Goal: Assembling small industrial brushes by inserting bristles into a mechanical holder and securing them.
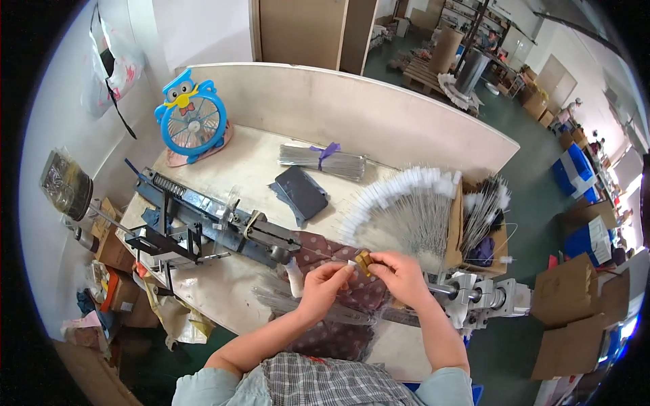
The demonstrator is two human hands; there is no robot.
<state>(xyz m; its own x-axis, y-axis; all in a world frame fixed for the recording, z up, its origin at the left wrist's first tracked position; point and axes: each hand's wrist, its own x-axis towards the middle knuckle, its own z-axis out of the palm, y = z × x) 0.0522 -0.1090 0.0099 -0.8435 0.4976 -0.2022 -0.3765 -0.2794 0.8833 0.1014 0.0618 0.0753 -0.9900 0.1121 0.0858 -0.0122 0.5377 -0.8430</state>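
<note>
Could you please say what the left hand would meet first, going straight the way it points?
The left hand would likely first meet the brass-coloured piece held by the right hand, though depth is unclear.

Beside the left hand [325,287], passage is blocked by the long black metal fixture [203,212]; beside the right hand [401,276], by the silver metal shaft assembly [463,296] — ahead, a gap is left between the dark rectangular pad [303,192] and the fanned white-tipped wires [420,210].
</note>
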